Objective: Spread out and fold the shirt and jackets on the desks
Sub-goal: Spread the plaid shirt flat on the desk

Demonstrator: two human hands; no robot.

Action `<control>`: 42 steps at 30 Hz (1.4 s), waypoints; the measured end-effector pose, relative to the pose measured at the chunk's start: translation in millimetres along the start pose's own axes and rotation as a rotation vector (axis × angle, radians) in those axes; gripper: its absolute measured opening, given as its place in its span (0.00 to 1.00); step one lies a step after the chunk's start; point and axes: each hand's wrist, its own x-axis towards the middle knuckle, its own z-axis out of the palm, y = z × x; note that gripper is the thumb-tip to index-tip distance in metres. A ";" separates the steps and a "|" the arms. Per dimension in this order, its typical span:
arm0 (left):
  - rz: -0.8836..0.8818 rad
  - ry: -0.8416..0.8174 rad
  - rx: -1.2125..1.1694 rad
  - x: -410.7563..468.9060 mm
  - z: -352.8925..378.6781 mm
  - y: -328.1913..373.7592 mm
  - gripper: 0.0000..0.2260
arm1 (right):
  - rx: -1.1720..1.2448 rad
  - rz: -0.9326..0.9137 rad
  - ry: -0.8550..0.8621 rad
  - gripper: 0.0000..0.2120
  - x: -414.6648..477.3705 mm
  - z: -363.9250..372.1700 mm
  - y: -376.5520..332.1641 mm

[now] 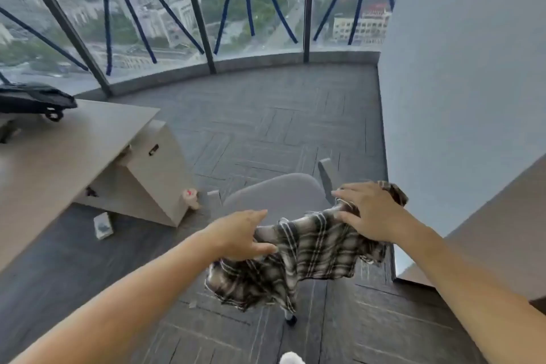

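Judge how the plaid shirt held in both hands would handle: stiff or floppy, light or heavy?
Probably floppy: the plaid shirt sags and bunches between the left hand and right hand. Likely light: it hangs from finger grips alone.

At left, a pale wood-grain desk (59, 162); at its far left edge, a dark jacket (32, 99), bundled, with a strap loop resting on the desktop. At right, the corner of a second desk (490, 239), same pale top, only partly in view. Between them, a floor of grey carpet tiles (266, 127) laid in alternating directions. Standing on it: a pale drawer cabinet (156, 177) under the first desk's right edge; just beside the cabinet's right corner, a small pinkish container (191, 197); near the cabinet's front, a small white packet (102, 225) lying flat; further right, a grey chair (280, 195).
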 end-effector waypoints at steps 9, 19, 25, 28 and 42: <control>-0.081 0.213 -0.111 3.7 11.6 -10.8 0.09 | -0.018 -0.089 0.129 0.15 16.1 33.9 6.7; -0.141 0.271 -0.866 -67.6 -12.7 -21.0 0.10 | 0.481 -0.175 0.198 0.04 -25.5 29.6 -57.8; -0.097 0.268 -0.516 -146.5 -30.1 -34.1 0.10 | 0.413 -0.349 0.202 0.04 -54.5 27.3 -135.4; -0.091 0.307 -0.325 -169.7 -19.2 -35.6 0.14 | 0.393 -0.299 0.277 0.03 -63.1 16.1 -150.4; -0.253 0.751 -0.435 -306.8 -2.2 -90.8 0.10 | 0.226 -0.326 0.163 0.19 -85.5 37.5 -221.2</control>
